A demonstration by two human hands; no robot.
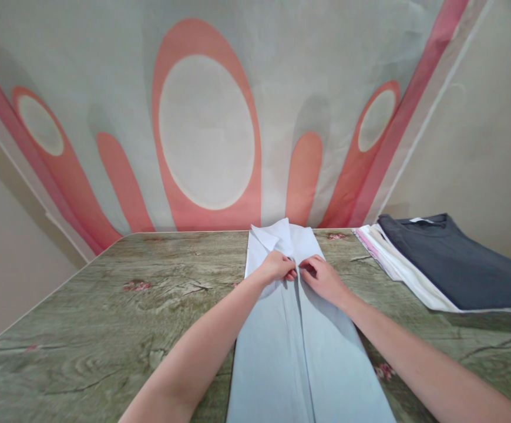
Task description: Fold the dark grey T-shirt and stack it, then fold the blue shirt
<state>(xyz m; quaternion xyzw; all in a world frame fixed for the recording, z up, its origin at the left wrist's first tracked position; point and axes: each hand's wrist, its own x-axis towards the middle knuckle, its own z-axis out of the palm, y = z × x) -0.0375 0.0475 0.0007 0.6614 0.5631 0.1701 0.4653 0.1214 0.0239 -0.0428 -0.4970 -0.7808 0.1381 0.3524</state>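
A pale blue shirt (pixel 268 352) lies lengthwise on the table, folded into a long strip whose two side panels meet along a seam down the middle. Its far end is whiter, with a pointed, collar-like flap (pixel 271 235) turned over on the left. Near that end, my left hand (pixel 277 267) has its fingers closed on the cloth at the left edge of the seam. Just across from it, my right hand (pixel 319 276) pinches the right panel's edge. The two hands are close together, and the fingertips partly hide the cloth between them.
The table (pixel 106 329) has a wood-grain cover with small pink flower prints. At the right is a stack of folded clothes, a dark grey garment (pixel 453 261) on top of white ones (pixel 414 282). A wall with an orange-and-white pattern (pixel 207 217) rises behind the table's far edge.
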